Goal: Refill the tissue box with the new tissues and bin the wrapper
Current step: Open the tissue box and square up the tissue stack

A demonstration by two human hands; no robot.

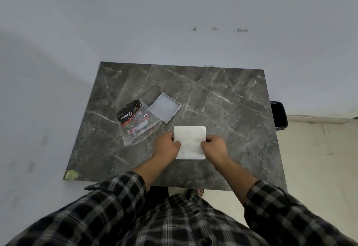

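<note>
A white stack of tissues (190, 141) lies near the middle of the dark marble table (222, 98). My left hand (166, 146) grips its left edge and my right hand (214, 146) grips its right edge. To the left lies the clear plastic wrapper (139, 127), flat and crumpled, partly over a black printed tissue box (128, 114). A shallow grey lid or tray (164, 107) lies open side up just behind the wrapper.
A black bin (279, 115) stands on the tiled floor past the table's right edge. White walls close off the far and left sides. A piece of yellowish tape (71, 175) marks the near left corner.
</note>
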